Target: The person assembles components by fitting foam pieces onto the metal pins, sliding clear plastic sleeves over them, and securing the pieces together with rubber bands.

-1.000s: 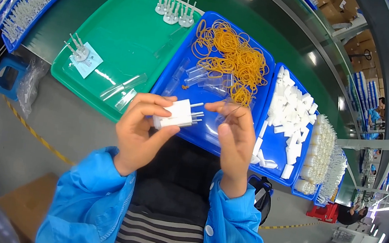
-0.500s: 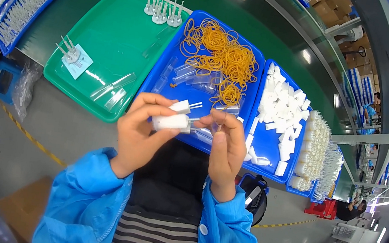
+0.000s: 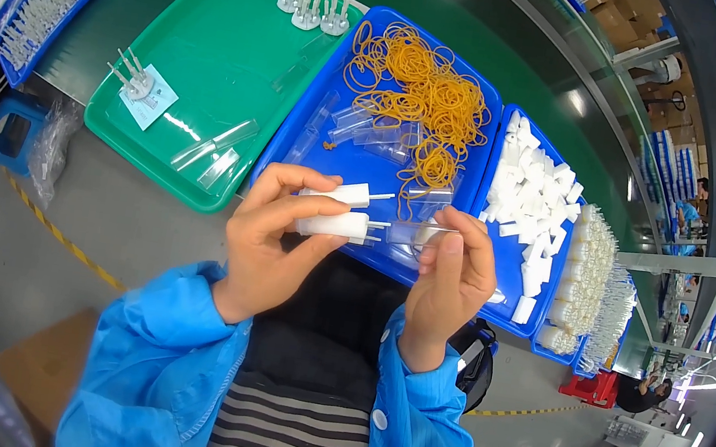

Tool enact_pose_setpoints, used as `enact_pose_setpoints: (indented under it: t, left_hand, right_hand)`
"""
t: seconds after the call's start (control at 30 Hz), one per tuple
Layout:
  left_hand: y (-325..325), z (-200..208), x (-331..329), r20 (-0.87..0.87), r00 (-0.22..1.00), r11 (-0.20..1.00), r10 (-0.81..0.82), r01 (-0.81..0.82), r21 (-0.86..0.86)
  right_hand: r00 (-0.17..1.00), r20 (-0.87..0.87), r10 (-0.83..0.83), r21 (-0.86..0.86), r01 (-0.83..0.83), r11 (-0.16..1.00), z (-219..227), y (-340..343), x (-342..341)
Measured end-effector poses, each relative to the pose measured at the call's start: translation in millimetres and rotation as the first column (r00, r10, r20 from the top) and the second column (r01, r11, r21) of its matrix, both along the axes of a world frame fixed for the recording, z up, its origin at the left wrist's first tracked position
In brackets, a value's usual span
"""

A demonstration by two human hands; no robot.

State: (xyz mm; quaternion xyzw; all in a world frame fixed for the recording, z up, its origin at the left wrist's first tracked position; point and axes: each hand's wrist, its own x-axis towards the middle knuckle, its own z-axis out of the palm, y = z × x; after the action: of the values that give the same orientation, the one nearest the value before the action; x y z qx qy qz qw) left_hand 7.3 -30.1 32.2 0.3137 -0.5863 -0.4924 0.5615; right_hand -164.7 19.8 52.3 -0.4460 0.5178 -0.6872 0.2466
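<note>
My left hand is closed round several white blocks, which look like foam, stacked between fingers and thumb. Thin pale rods stick out of their right ends. My right hand pinches a clear plastic tube between thumb and fingers. The tube's left end lies close to the rod tips; I cannot tell whether it is over one of them. Both hands are above the near edge of a blue tray holding orange rubber bands and loose clear tubes.
To the left, a green tray carries white pronged pieces, a pale blue paper and clear tubes. On the right, a second blue tray is heaped with white blocks. Beyond it stand bundled white pieces.
My right hand has shifted right, away from my left hand, and the clear tube now shows stretched out sideways. The rods in my left hand have turned to point more level.
</note>
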Motion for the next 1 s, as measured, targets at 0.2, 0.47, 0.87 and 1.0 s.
enact_pose_setpoints:
  t: [0.2, 0.47, 0.87, 1.0]
  left_hand:
    - [-1, -4, -2, 0.043, 0.999, 0.998, 0.023, -0.021, -0.055]
    - [-2, -8, -5, 0.065, 0.994, 0.990, 0.088, -0.081, -0.112]
    - [-3, 0, 1, 0.191, 0.976, 0.965, 0.109, -0.057, -0.255]
    - [-1, -6, -2, 0.160, 0.983, 0.956, 0.088, -0.038, -0.292]
  right_hand:
    - [1.000, 0.017, 0.019, 0.035, -0.020, 0.999, -1, 3, 6]
    - [0.999, 0.012, 0.048, 0.046, -0.049, 0.998, -3, 3, 10]
    - [0.998, 0.000, 0.058, 0.035, -0.058, 0.998, -6, 0, 12]
    - [0.990, -0.079, 0.113, 0.087, -0.106, 0.991, -7, -2, 10]
